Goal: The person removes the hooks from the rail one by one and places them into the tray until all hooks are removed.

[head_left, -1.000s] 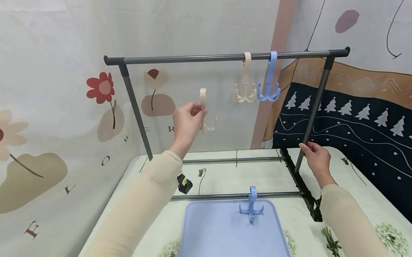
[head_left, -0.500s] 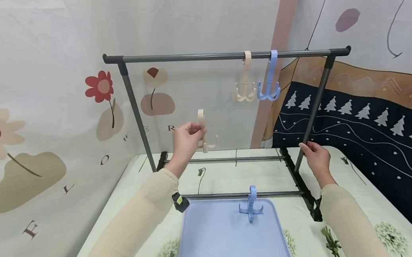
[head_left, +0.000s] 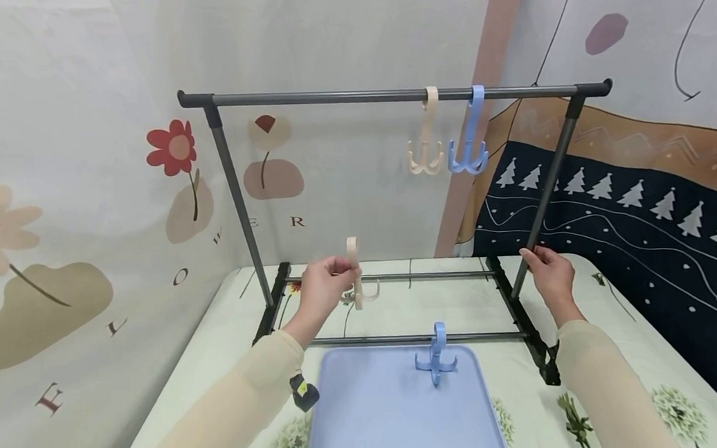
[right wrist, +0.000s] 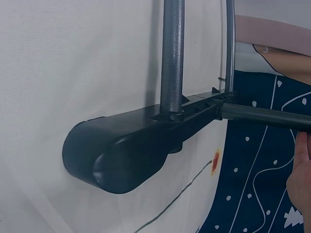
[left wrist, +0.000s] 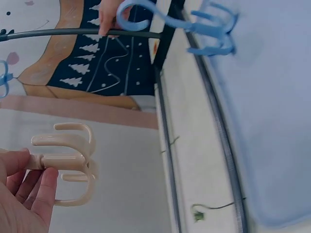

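My left hand (head_left: pixel 322 292) pinches a beige multi-prong hook (head_left: pixel 356 273) by its stem, in the air below the top bar of a dark metal rack (head_left: pixel 325 97). In the left wrist view the beige hook (left wrist: pixel 68 160) shows several curved prongs, with thumb and fingertips at the stem. My right hand (head_left: pixel 551 278) holds the rack's right upright (head_left: pixel 541 211) near its foot, thumb on one side. From the top bar hang another beige hook (head_left: pixel 428 132) and a blue hook (head_left: pixel 469 133), side by side toward the right. A second blue hook (head_left: pixel 436 357) lies on a blue tray (head_left: pixel 403 415).
The tray lies in front of the rack on a flower-printed cloth (head_left: pixel 531 364). Two low crossbars join the rack's black feet (right wrist: pixel 131 150). Printed curtains (head_left: pixel 320 39) stand behind and to both sides. A small black device (head_left: pixel 304 393) sits on my left wrist.
My left hand has lowered with the beige hook, from below the top bar down to about the height of the rear lower crossbar. The right hand stays on the upright.
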Tool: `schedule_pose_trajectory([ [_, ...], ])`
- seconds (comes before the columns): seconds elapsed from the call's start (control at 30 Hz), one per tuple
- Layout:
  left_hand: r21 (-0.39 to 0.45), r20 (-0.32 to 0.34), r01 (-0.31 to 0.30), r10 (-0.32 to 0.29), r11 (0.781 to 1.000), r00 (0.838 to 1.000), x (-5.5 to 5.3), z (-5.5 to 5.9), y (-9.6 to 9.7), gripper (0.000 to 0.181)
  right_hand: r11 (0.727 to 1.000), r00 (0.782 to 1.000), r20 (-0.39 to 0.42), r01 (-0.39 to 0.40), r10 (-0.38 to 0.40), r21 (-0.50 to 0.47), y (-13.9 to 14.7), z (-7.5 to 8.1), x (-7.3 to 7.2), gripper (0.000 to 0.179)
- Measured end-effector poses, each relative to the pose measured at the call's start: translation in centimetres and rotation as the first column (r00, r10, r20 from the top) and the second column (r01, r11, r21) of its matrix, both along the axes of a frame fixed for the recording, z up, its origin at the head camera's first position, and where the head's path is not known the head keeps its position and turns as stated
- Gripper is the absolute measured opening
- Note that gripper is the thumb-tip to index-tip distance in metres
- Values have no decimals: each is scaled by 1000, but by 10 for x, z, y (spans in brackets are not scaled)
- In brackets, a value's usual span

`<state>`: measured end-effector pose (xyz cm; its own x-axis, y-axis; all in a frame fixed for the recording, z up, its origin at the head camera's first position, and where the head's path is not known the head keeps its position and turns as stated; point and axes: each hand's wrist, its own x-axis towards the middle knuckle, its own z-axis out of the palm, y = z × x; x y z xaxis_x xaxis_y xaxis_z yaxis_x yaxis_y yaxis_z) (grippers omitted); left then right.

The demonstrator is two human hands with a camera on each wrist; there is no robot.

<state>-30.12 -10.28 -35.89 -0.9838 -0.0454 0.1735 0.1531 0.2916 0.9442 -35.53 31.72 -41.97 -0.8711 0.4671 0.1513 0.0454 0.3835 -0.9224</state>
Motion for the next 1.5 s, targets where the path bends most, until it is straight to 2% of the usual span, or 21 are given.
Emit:
schedule_pose_trajectory([
  [0.13,-5,37,-2,2,1000,999,6,-16,0,12,1000,1000,-2,5,-5,5,0,-1,0,61],
  [0.33,-4,55,-1,2,1000,998,16,-37,5,9,1000,1000,-1,14,-14,13,0,-2,-1,61],
  [0.57,-23,99,17,-15,1000,995,27,-59,11,8,1000,1000,8,11,-11,6,0,-2,-1,63],
  [0.7,-42,98,20,-15,999,995,31,-70,12,8,1000,1000,10,14,-14,11,0,-2,-1,62],
  [1.17,-70,59,60,-56,996,997,39,-99,14,8,1000,1000,0,24,-24,3,0,-2,-2,60],
  [1.3,-93,41,72,-69,993,997,40,-104,16,8,1000,1000,11,20,-20,-2,0,-2,-2,61],
  [1.5,-111,48,75,-70,991,996,41,-107,16,8,1000,1000,13,16,-16,-6,-1,-2,-1,59],
])
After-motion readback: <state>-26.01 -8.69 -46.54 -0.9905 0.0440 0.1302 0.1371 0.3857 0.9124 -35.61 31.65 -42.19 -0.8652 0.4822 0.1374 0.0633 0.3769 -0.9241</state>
